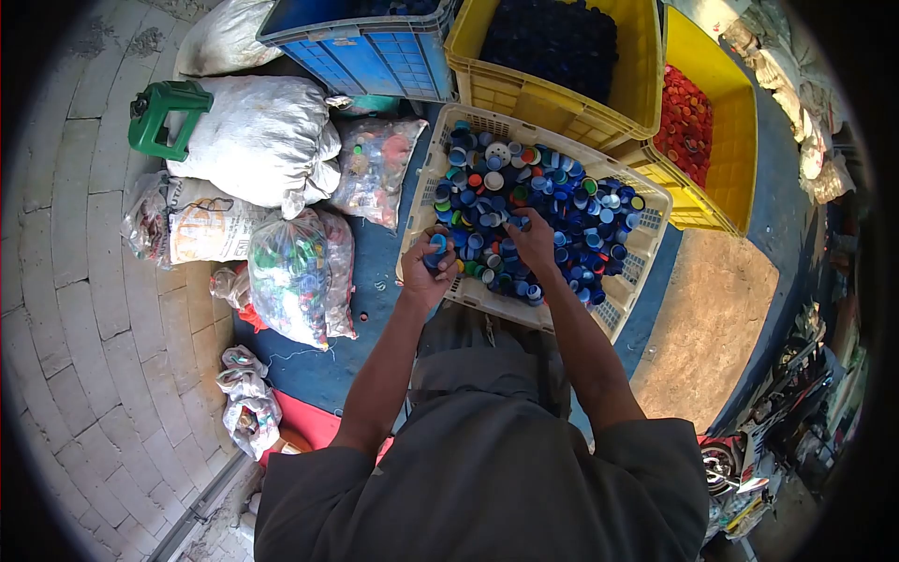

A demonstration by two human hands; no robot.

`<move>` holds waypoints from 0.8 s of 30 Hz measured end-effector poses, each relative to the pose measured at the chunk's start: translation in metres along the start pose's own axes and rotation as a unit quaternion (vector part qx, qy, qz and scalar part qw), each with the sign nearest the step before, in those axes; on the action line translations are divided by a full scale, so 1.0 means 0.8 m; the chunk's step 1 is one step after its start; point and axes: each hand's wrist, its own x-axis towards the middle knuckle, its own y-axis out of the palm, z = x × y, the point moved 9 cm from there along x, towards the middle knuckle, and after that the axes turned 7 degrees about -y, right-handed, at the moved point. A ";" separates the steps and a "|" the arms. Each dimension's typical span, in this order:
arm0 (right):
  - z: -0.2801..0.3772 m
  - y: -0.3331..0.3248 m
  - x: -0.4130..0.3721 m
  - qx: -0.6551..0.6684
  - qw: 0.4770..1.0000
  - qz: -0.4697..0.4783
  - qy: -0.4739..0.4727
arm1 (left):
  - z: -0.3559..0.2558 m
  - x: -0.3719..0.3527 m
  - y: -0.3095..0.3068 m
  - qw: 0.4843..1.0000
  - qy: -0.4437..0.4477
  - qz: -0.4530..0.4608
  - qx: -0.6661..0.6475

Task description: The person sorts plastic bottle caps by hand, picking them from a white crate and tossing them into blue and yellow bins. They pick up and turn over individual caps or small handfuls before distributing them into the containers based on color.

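A cream plastic crate [646, 245] holds a heap of bottle caps [562, 211], mostly blue, with some white, green, red and orange ones. My left hand [431, 267] is over the crate's left edge, its fingers curled round blue caps [437, 244]. Over the middle of the heap is my right hand [532, 239], its fingers pinched together at the caps. Whatever lies between those fingertips is too small to make out.
Beyond the crate stand a blue bin [375, 61], a yellow bin [534, 98] of dark caps and a yellow bin [730, 140] of red caps. Filled sacks [257, 136] and a green container [173, 120] lie left. Cardboard [707, 318] lies right, a motorcycle [721, 464] beyond.
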 end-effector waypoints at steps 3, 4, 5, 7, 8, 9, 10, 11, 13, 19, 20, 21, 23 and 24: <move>0.016 0.010 0.020 -0.056 0.998 -0.004 -0.031 | 0.000 -0.016 -0.008 0.999 0.003 0.005 -0.037; 0.021 0.013 0.023 -0.081 0.997 0.011 -0.017 | 0.000 -0.020 -0.012 0.999 0.007 -0.005 -0.037; 0.026 0.014 0.027 -0.106 0.994 0.027 -0.004 | 0.000 -0.024 -0.016 0.999 0.012 -0.015 -0.036; 0.031 0.021 0.034 -0.140 0.989 0.050 0.000 | 0.002 -0.031 -0.032 0.997 0.008 -0.082 -0.003; 0.027 0.028 0.039 -0.149 0.987 0.059 -0.010 | 0.002 -0.033 -0.039 0.993 0.006 -0.115 0.014; 0.032 0.031 0.040 -0.158 0.985 0.067 -0.019 | 0.001 -0.034 -0.040 0.991 0.004 -0.121 0.050; 0.035 0.033 0.040 -0.166 0.984 0.066 -0.017 | 0.002 -0.034 -0.040 0.988 0.001 -0.126 0.085; 0.037 0.033 0.040 -0.175 0.982 0.064 -0.015 | 0.003 -0.035 -0.041 0.984 -0.002 -0.132 0.120; 0.039 0.034 0.040 -0.177 0.982 0.061 -0.008 | 0.007 -0.034 -0.046 0.982 -0.016 -0.138 0.130; 0.018 0.029 0.044 -0.049 0.999 0.000 -0.002 | 0.016 -0.023 -0.034 0.984 -0.049 -0.127 0.115; 0.014 0.021 0.040 -0.021 1.000 -0.016 0.012 | 0.019 -0.018 -0.037 0.984 -0.057 -0.122 0.116; 0.011 0.013 0.035 0.007 0.999 -0.033 0.026 | 0.019 -0.013 -0.040 0.983 -0.057 -0.131 0.115; -0.019 0.021 0.017 0.271 0.953 0.023 0.133 | 0.020 0.002 -0.043 0.981 -0.061 -0.147 0.115; -0.030 0.027 0.003 0.397 0.898 0.047 0.181 | 0.021 0.010 -0.043 0.980 -0.069 -0.146 0.120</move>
